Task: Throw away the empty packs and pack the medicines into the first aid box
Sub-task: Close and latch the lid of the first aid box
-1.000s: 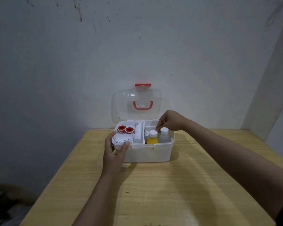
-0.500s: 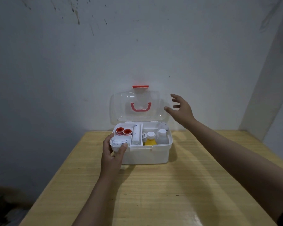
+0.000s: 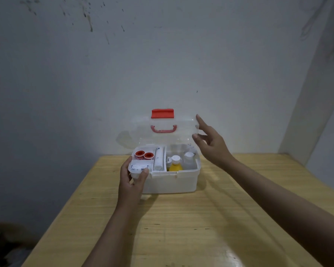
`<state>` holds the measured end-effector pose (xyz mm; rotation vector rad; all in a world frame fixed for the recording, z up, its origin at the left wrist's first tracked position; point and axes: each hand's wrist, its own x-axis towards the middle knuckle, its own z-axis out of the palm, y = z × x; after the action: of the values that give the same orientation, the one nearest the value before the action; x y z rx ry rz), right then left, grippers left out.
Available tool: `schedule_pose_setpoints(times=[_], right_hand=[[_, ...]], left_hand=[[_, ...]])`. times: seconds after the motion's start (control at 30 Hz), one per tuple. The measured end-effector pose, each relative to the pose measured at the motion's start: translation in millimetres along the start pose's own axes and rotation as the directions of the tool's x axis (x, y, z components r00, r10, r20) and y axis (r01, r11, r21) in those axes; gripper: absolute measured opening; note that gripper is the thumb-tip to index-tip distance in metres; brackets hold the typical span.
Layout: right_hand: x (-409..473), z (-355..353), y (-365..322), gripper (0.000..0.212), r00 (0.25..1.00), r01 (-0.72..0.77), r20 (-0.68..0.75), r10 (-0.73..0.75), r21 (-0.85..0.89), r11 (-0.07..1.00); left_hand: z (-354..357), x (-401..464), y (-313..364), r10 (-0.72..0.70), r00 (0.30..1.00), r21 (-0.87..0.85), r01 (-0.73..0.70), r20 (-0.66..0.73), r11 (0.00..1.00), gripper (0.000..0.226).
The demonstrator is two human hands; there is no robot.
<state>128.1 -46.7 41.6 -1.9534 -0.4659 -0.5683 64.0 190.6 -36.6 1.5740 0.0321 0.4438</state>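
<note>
Holding the first aid box (image 3: 172, 182) at its 8 o'clock corner, my left hand (image 3: 132, 182) curls thumb and fingers round the rim. It sits mid-counter (image 3: 181, 228), clear lid (image 3: 162, 132) upright with a red latch (image 3: 162, 113) at 12 o'clock. Inside I see two red-capped jars (image 3: 144, 155), a white roll (image 3: 158, 159), a yellow bottle (image 3: 175, 165) and a clear bottle (image 3: 189, 160). My right hand (image 3: 210, 143), fingers spread wide and holding nothing, is at the lid's 3 o'clock edge; I cannot tell whether it touches.
</note>
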Motion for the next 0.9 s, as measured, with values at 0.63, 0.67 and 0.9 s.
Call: schedule_pose_setpoints(times=[0.63,0.67,0.9], right_hand=[[-105,18,16,0.062,0.995,0.099,0.038,-0.093,-0.226,0.969],[-105,18,16,0.06,0.995,0.099,0.036,-0.093,-0.229,0.968],[-76,24,-15,0.055,0.99,0.113,-0.061,-0.129,-0.216,0.97]], left_hand=[[-10,-12,11,0.443,0.892,0.671,-0.382,0.089,0.635,0.067],[-11,-13,9,0.441,0.891,0.68,-0.388,0.105,0.622,0.063],[-15,-13,3,0.464,0.877,0.689,-0.415,0.129,0.594,0.058]])
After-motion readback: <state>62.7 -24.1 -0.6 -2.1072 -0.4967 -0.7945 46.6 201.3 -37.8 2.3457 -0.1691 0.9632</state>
